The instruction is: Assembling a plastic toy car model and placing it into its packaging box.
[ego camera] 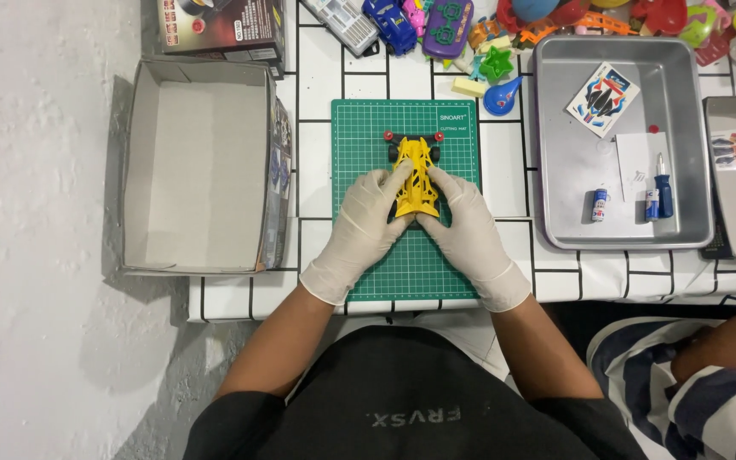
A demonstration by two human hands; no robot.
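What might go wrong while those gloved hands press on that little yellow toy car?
The yellow car shell looks thin and full of cut-outs, so a hard squeeze from the left hand and right hand might crack it. The small red rollers at its front could pop off and roll from the green cutting mat.

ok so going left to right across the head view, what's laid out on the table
open cardboard box → left hand → yellow toy car on the green cutting mat → right hand → metal tray → small bottle → blue screwdriver
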